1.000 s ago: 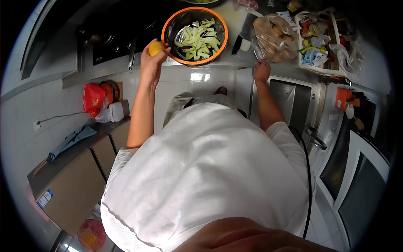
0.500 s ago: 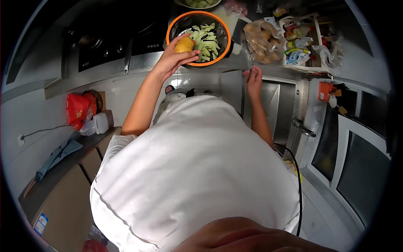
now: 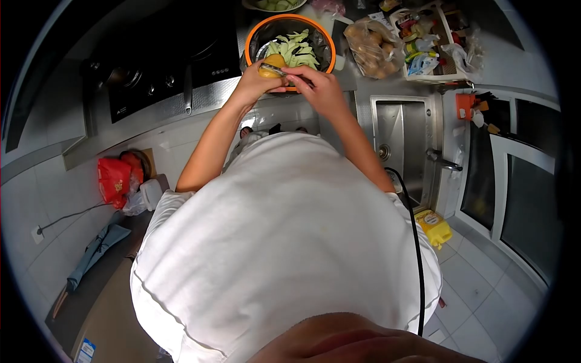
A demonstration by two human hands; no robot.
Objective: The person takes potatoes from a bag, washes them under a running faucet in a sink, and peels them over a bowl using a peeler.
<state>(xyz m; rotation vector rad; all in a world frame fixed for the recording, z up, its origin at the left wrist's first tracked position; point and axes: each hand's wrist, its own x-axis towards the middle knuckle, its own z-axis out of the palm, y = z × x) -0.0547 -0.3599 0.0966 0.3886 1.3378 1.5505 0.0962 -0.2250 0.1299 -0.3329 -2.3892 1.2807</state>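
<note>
My left hand (image 3: pixel 253 85) is wrapped round a yellow potato (image 3: pixel 273 63) at the near left rim of an orange-rimmed bin (image 3: pixel 332 45). Closed on a small metal peeler (image 3: pixel 272 69), my right hand (image 3: pixel 321 91) holds the tool against the potato's surface. Pale green peelings (image 3: pixel 295 49) lie inside the bin on its dark liner, beyond both hands. The fingertips of my right hand nearly meet those of the left.
A clear bag of potatoes (image 3: pixel 374 48) and a white basket of packets (image 3: pixel 423 77) stand right of the bin. The stove (image 3: pixel 175 66) is to the left, the sink (image 3: pixel 399 130) to the right. A bowl (image 3: pixel 275 5) sits behind.
My right hand has come from the counter edge by the sink to the potato, bringing the peeler. My left hand with the potato has moved right, over the bin's near rim.
</note>
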